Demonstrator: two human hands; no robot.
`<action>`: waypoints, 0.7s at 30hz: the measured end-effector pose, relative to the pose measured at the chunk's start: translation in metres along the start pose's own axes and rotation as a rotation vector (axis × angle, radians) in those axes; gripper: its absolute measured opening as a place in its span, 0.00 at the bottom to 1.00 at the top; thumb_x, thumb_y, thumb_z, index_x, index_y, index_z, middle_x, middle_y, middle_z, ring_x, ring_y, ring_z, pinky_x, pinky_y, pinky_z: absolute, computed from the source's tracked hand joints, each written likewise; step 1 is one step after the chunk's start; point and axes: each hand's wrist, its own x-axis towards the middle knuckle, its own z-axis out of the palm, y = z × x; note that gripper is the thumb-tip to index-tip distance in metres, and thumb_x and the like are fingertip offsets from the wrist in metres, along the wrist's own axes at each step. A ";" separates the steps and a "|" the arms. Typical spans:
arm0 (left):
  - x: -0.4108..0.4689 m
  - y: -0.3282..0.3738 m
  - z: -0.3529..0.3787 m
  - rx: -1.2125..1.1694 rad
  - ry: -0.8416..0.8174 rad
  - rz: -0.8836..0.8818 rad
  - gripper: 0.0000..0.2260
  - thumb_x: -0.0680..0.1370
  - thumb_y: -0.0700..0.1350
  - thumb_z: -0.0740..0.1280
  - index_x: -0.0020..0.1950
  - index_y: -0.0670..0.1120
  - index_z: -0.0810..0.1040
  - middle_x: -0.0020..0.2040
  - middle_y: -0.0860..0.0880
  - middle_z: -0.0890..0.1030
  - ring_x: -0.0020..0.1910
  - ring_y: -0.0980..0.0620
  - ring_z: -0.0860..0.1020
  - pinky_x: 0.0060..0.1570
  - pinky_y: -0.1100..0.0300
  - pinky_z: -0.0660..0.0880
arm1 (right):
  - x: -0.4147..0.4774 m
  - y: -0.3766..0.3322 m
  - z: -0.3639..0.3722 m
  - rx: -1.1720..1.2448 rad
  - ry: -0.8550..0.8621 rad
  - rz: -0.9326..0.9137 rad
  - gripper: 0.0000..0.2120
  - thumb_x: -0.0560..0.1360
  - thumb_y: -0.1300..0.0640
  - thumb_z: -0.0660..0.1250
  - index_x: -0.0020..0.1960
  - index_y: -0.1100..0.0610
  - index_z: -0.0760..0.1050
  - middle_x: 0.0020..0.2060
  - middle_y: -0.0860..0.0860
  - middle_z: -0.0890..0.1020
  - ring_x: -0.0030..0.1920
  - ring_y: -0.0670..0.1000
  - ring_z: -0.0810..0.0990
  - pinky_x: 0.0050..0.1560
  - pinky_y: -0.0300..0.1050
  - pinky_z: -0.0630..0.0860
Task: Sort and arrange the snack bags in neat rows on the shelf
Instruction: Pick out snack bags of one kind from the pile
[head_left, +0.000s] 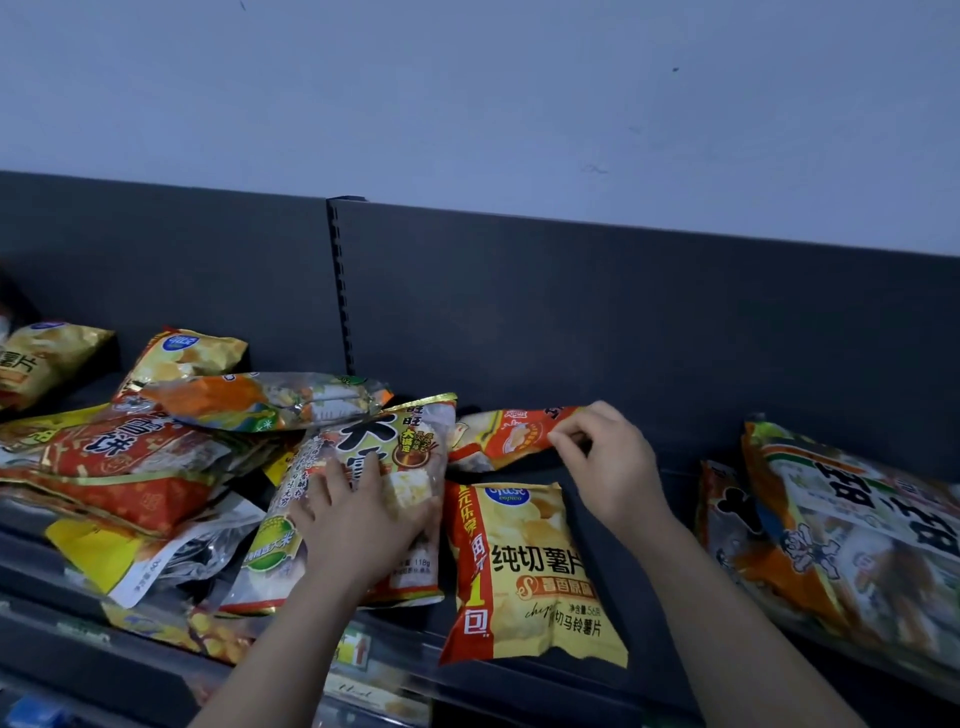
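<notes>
A yellow chip bag (530, 566) lies flat near the front of the dark shelf (519, 686). The left hand (358, 525) rests spread on a cracker bag (363, 441) beside a jumbled pile (130, 467). Farther back, the right hand (608, 457) pinches an orange bag (509, 436). Behind stand a dark back panel (623, 322) and a pale wall (467, 93).

Head-worn camera looks forward and down, close over the shelf (623, 338).

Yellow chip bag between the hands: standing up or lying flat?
Lying flat: the yellow chip bag rests face up on the shelf, its printed front toward the camera.
</notes>
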 end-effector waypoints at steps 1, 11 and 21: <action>0.000 0.001 0.001 0.002 0.003 0.005 0.43 0.71 0.75 0.56 0.80 0.54 0.49 0.80 0.42 0.45 0.78 0.39 0.44 0.74 0.39 0.45 | -0.007 -0.002 -0.009 0.005 0.058 -0.052 0.05 0.76 0.56 0.69 0.41 0.56 0.79 0.41 0.44 0.77 0.40 0.43 0.77 0.41 0.39 0.75; -0.027 0.029 -0.015 -0.431 0.114 0.331 0.25 0.76 0.58 0.68 0.68 0.45 0.75 0.65 0.46 0.77 0.62 0.50 0.75 0.58 0.58 0.73 | -0.079 -0.024 -0.023 0.083 -0.276 0.012 0.07 0.75 0.48 0.68 0.39 0.39 0.76 0.43 0.35 0.75 0.51 0.34 0.71 0.49 0.30 0.64; -0.041 0.067 0.006 -0.343 -0.509 0.218 0.39 0.75 0.69 0.59 0.74 0.42 0.63 0.69 0.44 0.72 0.62 0.46 0.74 0.54 0.56 0.72 | -0.092 0.012 -0.006 0.379 -0.259 0.422 0.06 0.78 0.53 0.65 0.51 0.48 0.80 0.56 0.42 0.77 0.57 0.44 0.77 0.55 0.44 0.78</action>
